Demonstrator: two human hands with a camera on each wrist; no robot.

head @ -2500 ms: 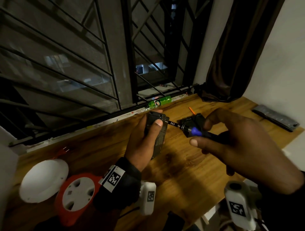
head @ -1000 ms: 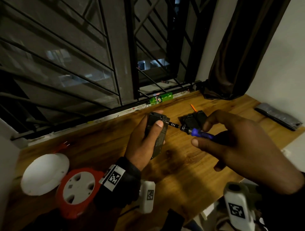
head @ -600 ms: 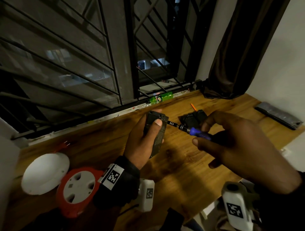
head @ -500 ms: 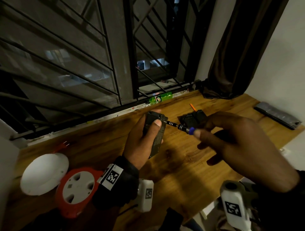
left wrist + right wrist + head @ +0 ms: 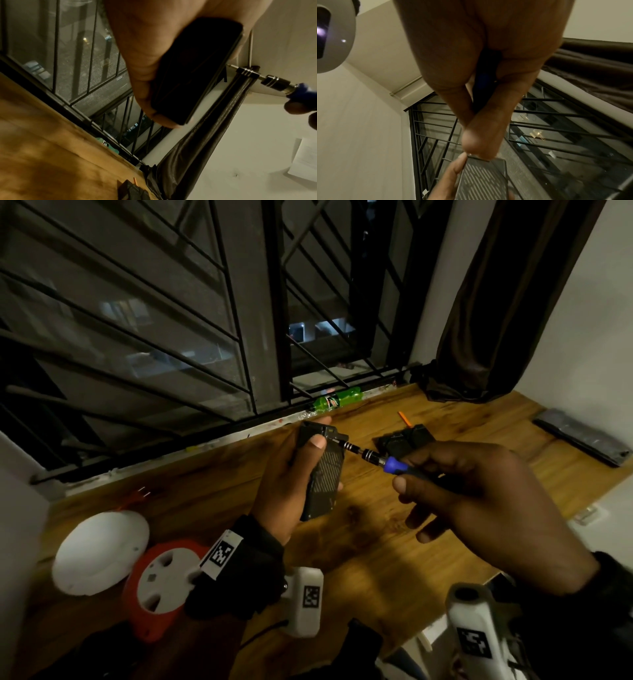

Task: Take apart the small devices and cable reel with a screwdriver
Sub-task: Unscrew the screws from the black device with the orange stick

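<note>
My left hand [image 5: 291, 474] grips a flat black device [image 5: 323, 470] with a slotted face, held upright above the wooden table [image 5: 342, 559]; the thumb lies on its front. My right hand [image 5: 472, 498] pinches a blue-handled screwdriver [image 5: 390, 464], whose metal bit meets the device's top right corner. The left wrist view shows the device [image 5: 193, 70] in my fingers with the screwdriver [image 5: 274, 81] bit at its edge. In the right wrist view the blue handle [image 5: 483, 81] sits between my fingers above the device [image 5: 482, 180]. The red cable reel [image 5: 157, 580] lies at the near left.
A white round cover [image 5: 99, 553] lies left of the reel. A second black device [image 5: 404, 438] and an orange stick [image 5: 403, 418] lie behind my right hand. A green bottle [image 5: 337, 400] lies on the window sill. A grey flat bar [image 5: 582, 440] rests at the far right.
My right fingers have shifted along the screwdriver handle, first covering the blue end, then baring it again. The bit stays at the device's corner and my left hand holds still.
</note>
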